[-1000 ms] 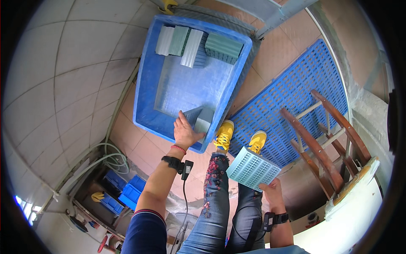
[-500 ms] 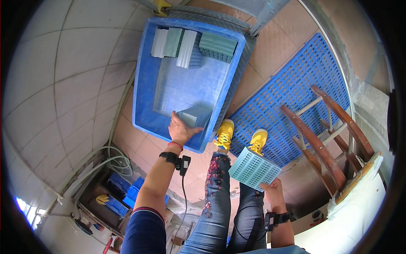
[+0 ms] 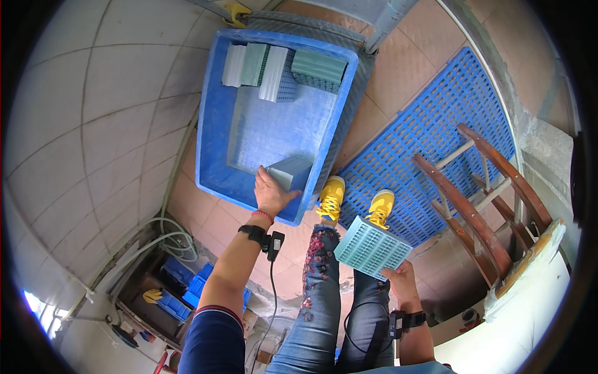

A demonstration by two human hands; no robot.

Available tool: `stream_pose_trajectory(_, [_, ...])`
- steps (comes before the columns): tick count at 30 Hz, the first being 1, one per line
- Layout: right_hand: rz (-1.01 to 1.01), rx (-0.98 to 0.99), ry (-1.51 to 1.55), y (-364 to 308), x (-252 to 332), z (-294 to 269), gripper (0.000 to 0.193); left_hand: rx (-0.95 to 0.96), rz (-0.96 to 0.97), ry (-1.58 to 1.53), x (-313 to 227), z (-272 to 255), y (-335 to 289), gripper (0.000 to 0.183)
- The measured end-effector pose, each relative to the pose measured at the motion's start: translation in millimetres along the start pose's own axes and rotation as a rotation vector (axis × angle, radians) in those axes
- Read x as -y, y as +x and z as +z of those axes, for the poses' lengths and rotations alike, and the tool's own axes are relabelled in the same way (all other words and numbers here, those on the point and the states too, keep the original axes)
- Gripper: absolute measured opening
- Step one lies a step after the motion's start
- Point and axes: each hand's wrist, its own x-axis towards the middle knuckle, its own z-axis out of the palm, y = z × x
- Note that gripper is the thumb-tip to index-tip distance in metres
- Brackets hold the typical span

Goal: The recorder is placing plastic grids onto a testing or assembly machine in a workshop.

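Observation:
At the near end of a large blue plastic tub (image 3: 207, 134), my left hand (image 3: 271, 193) spans a grey-green block-like stack (image 3: 290, 169). Its fingers lie along the left side and its thumb reaches the right; the contact underneath is hidden. A flat, light green tray (image 3: 372, 248) with rows of small pockets is in my right hand (image 3: 402, 280), pinched by its near right corner. That tray is tilted above my right leg, outside the tub.
Along the tub's far wall stand white ridged pieces (image 3: 271, 75) and green ridged stacks (image 3: 319, 65). A blue slatted mat (image 3: 430, 149) covers floor to the right, beside a wooden-legged stool (image 3: 486, 206) on its side. Small blue bins (image 3: 174, 305) sit lower left.
The stack under my left hand has turned and tipped slightly, showing more of its near face. My left hand has shifted a little right; the green tray has moved slightly left.

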Motion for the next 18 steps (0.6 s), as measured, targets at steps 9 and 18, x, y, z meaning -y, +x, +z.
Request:
stream_pose_trajectory(9, [-0.003, -0.01, -0.017, 2.0, -9.2, -7.7, 0.031, 0.166, -0.156, 0.013, -11.3, -13.7, 4.2, 0.115])
stream_pose_trajectory(18, [-0.004, -0.006, -0.006, 3.1, -7.8, -1.9, 0.033, 0.042, -0.206, 0.101, -19.0, -7.2, 5.7, 0.101])
